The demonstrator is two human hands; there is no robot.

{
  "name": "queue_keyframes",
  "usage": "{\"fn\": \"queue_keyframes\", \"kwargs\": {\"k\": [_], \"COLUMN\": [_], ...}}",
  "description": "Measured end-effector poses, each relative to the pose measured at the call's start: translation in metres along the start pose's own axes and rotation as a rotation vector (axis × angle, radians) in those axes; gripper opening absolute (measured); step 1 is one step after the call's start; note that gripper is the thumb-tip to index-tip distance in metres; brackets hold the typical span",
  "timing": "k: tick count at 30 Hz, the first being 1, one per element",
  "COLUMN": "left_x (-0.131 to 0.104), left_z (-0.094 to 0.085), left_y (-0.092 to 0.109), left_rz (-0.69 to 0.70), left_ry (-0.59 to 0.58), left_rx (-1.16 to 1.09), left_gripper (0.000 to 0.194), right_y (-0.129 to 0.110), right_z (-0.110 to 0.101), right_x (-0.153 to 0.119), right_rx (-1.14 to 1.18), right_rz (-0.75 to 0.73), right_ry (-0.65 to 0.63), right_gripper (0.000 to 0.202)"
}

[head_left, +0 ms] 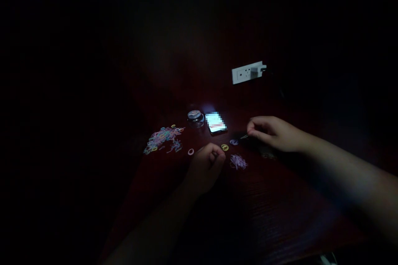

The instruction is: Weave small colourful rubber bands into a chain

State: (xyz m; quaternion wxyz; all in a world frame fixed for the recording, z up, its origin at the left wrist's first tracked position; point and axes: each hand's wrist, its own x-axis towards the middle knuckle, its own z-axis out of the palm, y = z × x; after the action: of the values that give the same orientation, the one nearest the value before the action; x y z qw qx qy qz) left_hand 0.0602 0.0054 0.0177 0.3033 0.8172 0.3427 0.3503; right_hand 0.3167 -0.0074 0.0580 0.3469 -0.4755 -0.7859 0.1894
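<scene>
Sorting by colour seems in hand: mixed elastic bands [163,136] lie left of the lit phone [216,122], lilac bands [239,161] before it. Left hand [207,165], before the phone, and right hand [275,133], right of it, have fingertips pinched together (on a band or not, I cannot tell). Next probably needs delicate fingertip placing.

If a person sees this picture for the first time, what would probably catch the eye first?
Probably the glowing phone near the centre, the brightest thing in a dark scene. Next, perhaps the white socket panel, above and to the right of it. Then the heap of many-coloured bands, to the left of the left hand.
</scene>
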Motion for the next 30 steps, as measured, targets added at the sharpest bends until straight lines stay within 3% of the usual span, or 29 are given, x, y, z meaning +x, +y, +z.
{"fn": "queue_keyframes", "kwargs": {"k": [5, 13, 22, 27, 30], "left_x": [0.0, 0.0, 0.0, 0.001, 0.005], "left_z": [0.001, 0.001, 0.001, 0.003, -0.007], "left_y": [-0.002, -0.002, -0.005, -0.01, -0.021], "left_rz": [-0.022, -0.038, -0.063, -0.065, -0.054], "left_ry": [0.013, 0.003, 0.008, 0.027, 0.104], "left_rx": [-0.002, -0.017, -0.037, -0.046, 0.043], "left_gripper": [0.019, 0.018, 0.019, 0.019, 0.017], "right_y": [0.018, 0.023, 0.038, 0.043, 0.049], "right_z": [-0.01, 0.001, -0.022, -0.022, -0.022], "right_x": [0.003, 0.007, 0.001, 0.002, 0.003], "right_rx": [-0.055, -0.012, -0.091, -0.106, -0.066], "right_rz": [0.108, 0.125, 0.313, 0.369, 0.374], "right_ry": [-0.026, -0.048, -0.333, -0.397, -0.418], "right_gripper": [0.022, 0.023, 0.017, 0.014, 0.018]}}
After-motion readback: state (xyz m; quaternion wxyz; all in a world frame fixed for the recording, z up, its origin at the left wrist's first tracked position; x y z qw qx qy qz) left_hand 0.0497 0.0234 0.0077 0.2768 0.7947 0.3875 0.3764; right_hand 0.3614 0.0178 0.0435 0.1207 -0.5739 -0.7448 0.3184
